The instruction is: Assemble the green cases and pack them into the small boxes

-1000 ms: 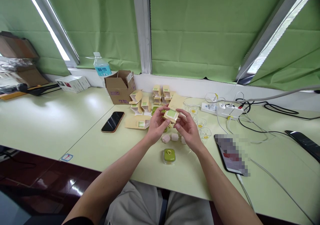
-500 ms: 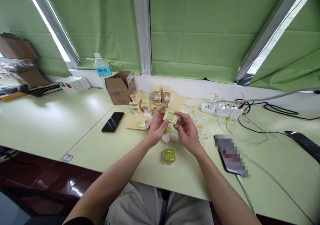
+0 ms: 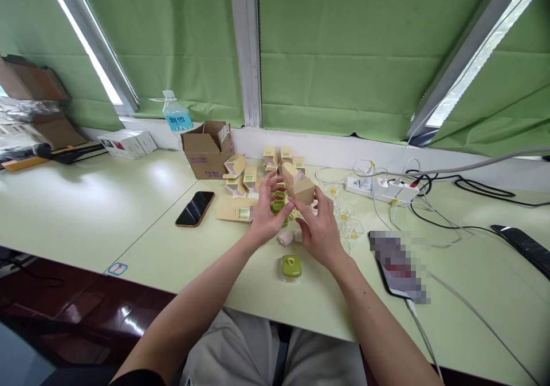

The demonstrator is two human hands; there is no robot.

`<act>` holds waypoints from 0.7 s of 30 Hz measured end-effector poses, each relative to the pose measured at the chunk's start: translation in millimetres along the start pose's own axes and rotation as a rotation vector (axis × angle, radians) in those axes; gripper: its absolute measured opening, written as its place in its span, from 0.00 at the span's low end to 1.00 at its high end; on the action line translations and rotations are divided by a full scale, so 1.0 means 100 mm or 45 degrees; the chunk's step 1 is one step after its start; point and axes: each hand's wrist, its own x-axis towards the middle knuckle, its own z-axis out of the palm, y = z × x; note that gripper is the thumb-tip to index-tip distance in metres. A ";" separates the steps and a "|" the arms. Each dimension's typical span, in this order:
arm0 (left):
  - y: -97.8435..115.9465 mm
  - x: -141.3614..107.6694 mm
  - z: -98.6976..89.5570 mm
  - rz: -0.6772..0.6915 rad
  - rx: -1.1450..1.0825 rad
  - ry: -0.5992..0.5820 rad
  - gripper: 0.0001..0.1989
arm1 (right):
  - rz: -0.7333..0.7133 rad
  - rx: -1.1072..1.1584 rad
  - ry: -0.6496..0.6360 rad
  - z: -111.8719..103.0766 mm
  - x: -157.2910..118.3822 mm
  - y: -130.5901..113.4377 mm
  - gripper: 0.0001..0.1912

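A small tan carton (image 3: 299, 185) with raised flaps is held up over the table by my right hand (image 3: 320, 225), its fingers closed at the lower right side. My left hand (image 3: 268, 211) is just left of the carton, fingers apart, with the thumb near its lower edge. Green cases (image 3: 278, 203) show behind and between the hands. Pale pink pieces (image 3: 285, 237) lie below the hands. Nearer me sits a green-lidded clear case (image 3: 291, 267). A flat tan carton (image 3: 235, 209) lies left of my left hand.
Open tan cartons (image 3: 251, 178) stand beside a brown box (image 3: 208, 151). A phone (image 3: 195, 209) lies left; another phone (image 3: 397, 266) with a cable lies right. Clear plastic cases (image 3: 352, 228) and a power strip (image 3: 381, 189) are right of the hands.
The flat carton between my hands has been opened into a box shape and turned. My left fingers have come off it and spread; my right hand now holds it.
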 end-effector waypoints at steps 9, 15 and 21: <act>0.01 -0.04 0.01 0.318 0.334 -0.036 0.26 | -0.113 -0.144 -0.054 0.07 -0.05 -0.10 0.50; 0.06 -0.05 -0.01 0.391 0.522 -0.058 0.20 | -0.137 -0.164 -0.038 0.10 -0.06 -0.11 0.51; -0.02 -0.10 0.09 0.247 0.336 0.158 0.18 | -0.146 -0.119 -0.057 0.09 -0.07 -0.19 0.42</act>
